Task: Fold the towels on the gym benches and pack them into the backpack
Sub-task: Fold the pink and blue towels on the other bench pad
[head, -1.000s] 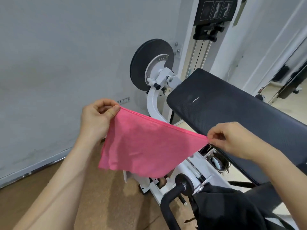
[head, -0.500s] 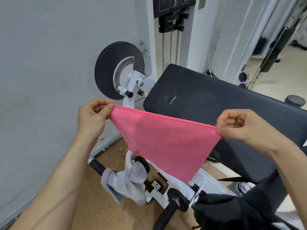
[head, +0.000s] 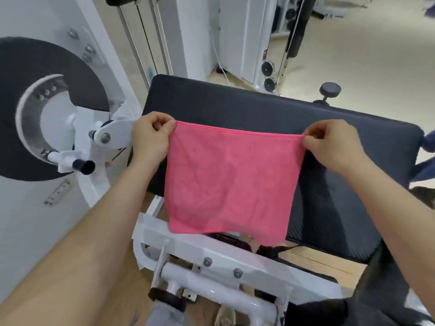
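Pink towel (head: 230, 184); black ribbed bench pad (head: 329, 196); white frame (head: 211, 252).

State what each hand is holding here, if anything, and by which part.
Both hold the pink towel: the left hand pinches its top left corner, the right hand its top right corner.

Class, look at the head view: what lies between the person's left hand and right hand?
In the head view, the pink towel spans from the left hand to the right hand, each pinching a top corner.

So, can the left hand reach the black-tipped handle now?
Probably yes: nothing lies between the left hand and the black-tipped handle, but the hand pinches a corner of the pink towel.
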Demonstrator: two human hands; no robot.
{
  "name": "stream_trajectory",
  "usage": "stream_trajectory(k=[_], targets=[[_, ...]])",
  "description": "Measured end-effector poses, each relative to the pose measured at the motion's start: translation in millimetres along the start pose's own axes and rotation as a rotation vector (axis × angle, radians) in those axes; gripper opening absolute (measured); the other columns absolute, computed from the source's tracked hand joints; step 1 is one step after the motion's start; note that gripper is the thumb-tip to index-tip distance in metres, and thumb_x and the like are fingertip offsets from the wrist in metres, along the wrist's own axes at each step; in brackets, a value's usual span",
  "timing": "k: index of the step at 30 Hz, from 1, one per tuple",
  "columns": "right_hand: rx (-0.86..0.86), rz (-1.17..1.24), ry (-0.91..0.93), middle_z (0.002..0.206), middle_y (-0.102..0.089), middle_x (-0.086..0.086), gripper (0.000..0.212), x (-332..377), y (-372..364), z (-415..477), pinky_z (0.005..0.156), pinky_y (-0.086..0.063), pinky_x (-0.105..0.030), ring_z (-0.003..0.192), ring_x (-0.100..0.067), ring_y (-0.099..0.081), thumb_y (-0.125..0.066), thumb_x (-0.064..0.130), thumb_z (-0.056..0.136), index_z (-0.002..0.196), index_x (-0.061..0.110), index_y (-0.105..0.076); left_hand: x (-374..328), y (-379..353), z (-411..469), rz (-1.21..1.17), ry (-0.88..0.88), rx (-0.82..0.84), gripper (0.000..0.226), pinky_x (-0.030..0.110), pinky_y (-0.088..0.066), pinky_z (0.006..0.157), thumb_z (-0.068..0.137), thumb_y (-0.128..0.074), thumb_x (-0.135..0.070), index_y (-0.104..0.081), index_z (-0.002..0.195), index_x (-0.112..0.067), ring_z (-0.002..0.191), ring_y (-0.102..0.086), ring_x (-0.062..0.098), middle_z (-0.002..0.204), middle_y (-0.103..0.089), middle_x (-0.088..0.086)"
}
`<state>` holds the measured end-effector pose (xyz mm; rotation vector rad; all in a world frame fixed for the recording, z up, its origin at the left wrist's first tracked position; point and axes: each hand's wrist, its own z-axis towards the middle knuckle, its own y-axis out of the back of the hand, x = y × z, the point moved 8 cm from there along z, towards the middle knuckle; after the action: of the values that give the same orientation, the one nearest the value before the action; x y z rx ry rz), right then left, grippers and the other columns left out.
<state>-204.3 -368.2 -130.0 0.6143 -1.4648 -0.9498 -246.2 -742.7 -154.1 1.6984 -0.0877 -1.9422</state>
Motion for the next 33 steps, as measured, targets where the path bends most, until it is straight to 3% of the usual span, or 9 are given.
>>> stream_trajectory(k=[4, 9, 13, 18, 22, 26, 29, 31, 33], targets=[[-0.072, -0.107, -0.041, 0.078, -0.062, 0.003, 0.01, -9.3, -7.3, 19.1, 0.071, -0.04, -0.029, 0.08, -0.02, -0.056, -0.056, 0.016, 0.086, 0.083, 0.019, -0.065, 8.9, -35.0, 38.4, 0.021, 0.002, 0.018, 0.007, 0.017, -0.041, 0.063, 0.083, -0.07, -0.017, -0.071, 0.079, -0.023, 0.054, -0.046, -0.004, 0.065, -0.058, -0.014], [-0.167, -0.019, -0.144, 0.078, -0.067, 0.002, 0.009, -19.2, -0.2, 37.3, 0.075, -0.051, -0.035, 0.078, -0.022, -0.063, -0.052, 0.022, 0.087, 0.084, 0.023, -0.061, -0.7, -62.9, 70.3, 0.013, -0.017, 0.036, 0.004, 0.014, -0.044, 0.064, 0.083, -0.072, -0.02, -0.074, 0.084, -0.023, 0.058, -0.05, -0.004, 0.07, -0.062, -0.014], [-0.186, 0.2, -0.207, 0.059, -0.067, -0.003, 0.014, -20.4, 1.4, 54.6, 0.046, -0.046, -0.021, 0.041, -0.013, -0.06, -0.047, 0.011, 0.087, 0.083, 0.015, -0.06, -6.8, -77.3, 95.8, 0.011, -0.023, 0.032, 0.004, 0.022, -0.05, 0.07, 0.081, -0.074, -0.024, -0.075, 0.084, -0.027, 0.062, -0.053, 0.0, 0.072, -0.066, -0.014], [-0.217, 0.502, -0.342, 0.057, -0.062, -0.007, 0.015, -23.0, 0.0, 66.7, 0.035, -0.038, -0.015, 0.035, -0.011, -0.055, -0.05, 0.004, 0.09, 0.085, 0.011, -0.062, -11.4, -85.5, 114.6, 0.038, -0.019, -0.016, 0.008, 0.02, -0.046, 0.067, 0.082, -0.072, -0.028, -0.077, 0.089, -0.025, 0.059, -0.051, 0.0, 0.067, -0.061, -0.015], [-0.284, 0.533, -0.359, 0.058, -0.063, -0.005, 0.017, -22.2, 4.1, 73.9, 0.041, -0.043, -0.019, 0.04, -0.013, -0.058, -0.053, 0.006, 0.087, 0.097, 0.007, -0.067, -24.2, -85.0, 115.9, 0.077, -0.069, -0.04, 0.014, 0.011, -0.039, 0.062, 0.088, -0.067, -0.028, -0.075, 0.098, -0.022, 0.065, -0.052, 0.001, 0.077, -0.064, -0.009], [-0.313, 0.361, -0.277, 0.07, -0.067, 0.002, 0.03, -8.9, 9.1, 43.1, 0.065, -0.05, -0.028, 0.065, -0.012, -0.065, -0.061, 0.02, 0.085, 0.115, 0.024, -0.056, -19.5, -67.7, 83.3, 0.111, -0.031, -0.021, 0.023, 0.005, -0.035, 0.063, 0.09, -0.061, -0.03, -0.065, 0.111, -0.023, 0.064, -0.052, 0.0, 0.07, -0.056, -0.01], [-0.297, 0.322, -0.358, 0.076, -0.067, 0.006, 0.021, -16.8, -9.6, -33.0, 0.069, -0.049, -0.03, 0.073, -0.011, -0.065, -0.067, 0.031, 0.086, 0.105, 0.026, -0.059, 15.5, -43.8, 12.1, 0.191, 0.028, 0.04, 0.02, 0.025, -0.044, 0.074, 0.089, -0.062, -0.029, -0.063, 0.109, -0.027, 0.078, -0.056, 0.011, 0.086, -0.059, -0.003], [-0.241, 0.308, -0.436, 0.076, -0.067, 0.01, 0.012, -25.3, -33.9, -87.0, 0.067, -0.047, -0.028, 0.075, -0.009, -0.064, -0.068, 0.032, 0.086, 0.094, 0.024, -0.064, 46.7, -29.1, -38.9, 0.268, 0.109, 0.087, 0.026, 0.03, -0.044, 0.078, 0.091, -0.062, -0.03, -0.061, 0.116, -0.026, 0.089, -0.055, 0.015, 0.104, -0.055, 0.002], [-0.151, 0.31, -0.506, 0.075, -0.067, 0.011, 0.012, -33.0, -63.2, -126.7, 0.064, -0.046, -0.025, 0.074, -0.007, -0.063, -0.068, 0.035, 0.086, 0.089, 0.023, -0.066, 73.0, -15.7, -73.6, 0.27, 0.199, 0.081, 0.032, 0.031, -0.043, 0.078, 0.092, -0.062, -0.031, -0.057, 0.123, -0.024, 0.092, -0.053, 0.015, 0.108, -0.051, 0.002]])
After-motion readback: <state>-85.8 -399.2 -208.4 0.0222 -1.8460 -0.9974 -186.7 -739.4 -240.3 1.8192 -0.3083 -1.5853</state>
